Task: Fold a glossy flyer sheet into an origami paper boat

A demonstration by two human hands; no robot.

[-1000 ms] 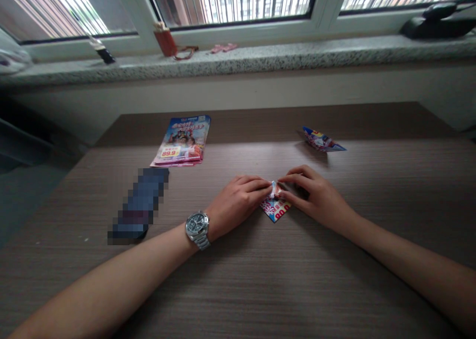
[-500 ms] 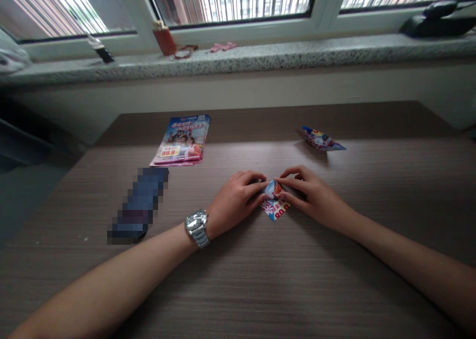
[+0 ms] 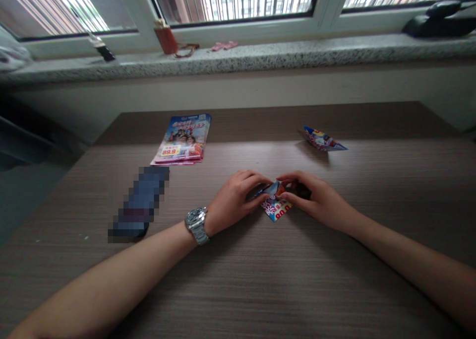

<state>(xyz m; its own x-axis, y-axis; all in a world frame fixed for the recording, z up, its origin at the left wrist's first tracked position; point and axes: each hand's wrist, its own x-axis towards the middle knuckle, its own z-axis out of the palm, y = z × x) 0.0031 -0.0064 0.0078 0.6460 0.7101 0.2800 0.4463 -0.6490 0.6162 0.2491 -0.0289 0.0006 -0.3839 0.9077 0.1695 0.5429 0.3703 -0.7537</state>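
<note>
your left hand (image 3: 232,200) and right hand (image 3: 316,197) are closed in a narrow pinch on the folded printed paper (image 3: 275,205), which lies right of centre on the desk (image 3: 238,284), well in from its far edge. your left fingers (image 3: 258,184) curl over the paper's blue corner, and your right fingers (image 3: 293,177) press in from the other side, with only a small gap between the two hands. (your thumbs are mostly hidden, so you can't tell exactly where they grip.)

compared with half a second ago, the paper's upper layer now spreads sideways, its blue tip reaching toward your left hand, and your fingers curl more tightly over it.

the lower flap shows red digits starting with 8, partly folded away. the flyer stack (image 3: 182,140) beyond your left hand has a yellow label reading 89.9, but its other print is too small to read. a folded paper boat (image 3: 323,140) lies near the far edge, and a pixelated object (image 3: 139,205) lies left of your left hand. the steel wristwatch (image 3: 197,225) on your left wrist shows no readable brand.
</note>
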